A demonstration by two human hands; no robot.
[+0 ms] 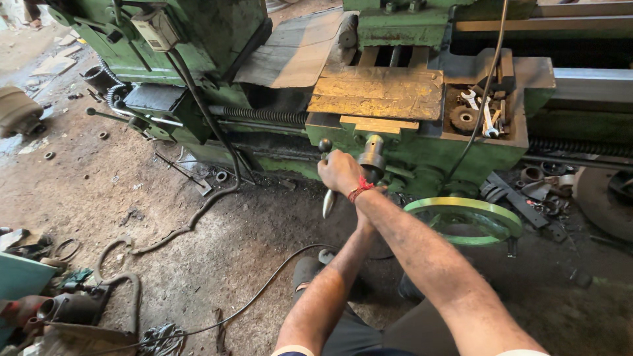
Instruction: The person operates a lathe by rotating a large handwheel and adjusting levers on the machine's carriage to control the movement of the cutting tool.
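Note:
My right hand (339, 173), with a red thread at the wrist, is closed on a crank lever (328, 203) on the front of a green lathe carriage (422, 155). The lever has a black ball knob (325, 144) above my hand and a shiny metal grip below it. A steel stub shaft (372, 155) juts out just right of my hand. My left forearm (330, 290) reaches up under my right forearm, and the left hand itself is hidden behind it. A green handwheel (461, 206) sits to the right of both arms.
A worn metal plate (379, 92) tops the carriage, with wrenches and a gear (484, 115) in a recess beside it. A black cable (198, 211) snakes over the dirt floor. Scrap metal parts (534, 191) lie at right, more clutter (66, 303) at lower left.

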